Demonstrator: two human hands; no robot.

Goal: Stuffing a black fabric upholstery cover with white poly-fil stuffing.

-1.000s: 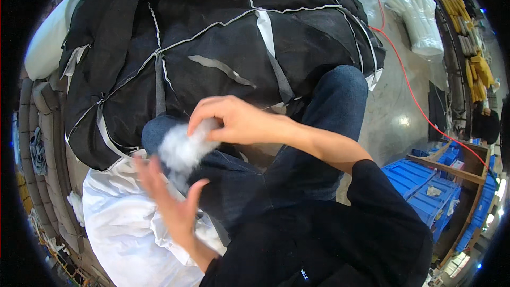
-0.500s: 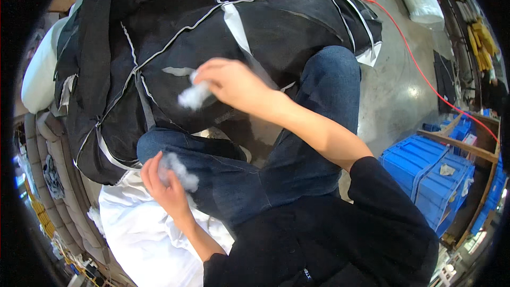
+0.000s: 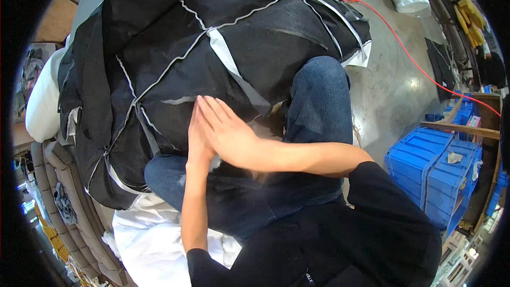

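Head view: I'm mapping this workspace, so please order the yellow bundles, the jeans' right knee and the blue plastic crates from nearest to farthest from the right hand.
From the right hand:
1. Jeans' right knee, to its upper right.
2. Blue plastic crates, farther out to the right.
3. Yellow bundles, far off at the upper right.

L hand (image 3: 198, 141) part-hidden by R hand (image 3: 231, 136)

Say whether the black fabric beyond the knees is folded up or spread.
Mostly spread: the black fabric covers a broad area, pale seams exposed; a flap overlaps at left.
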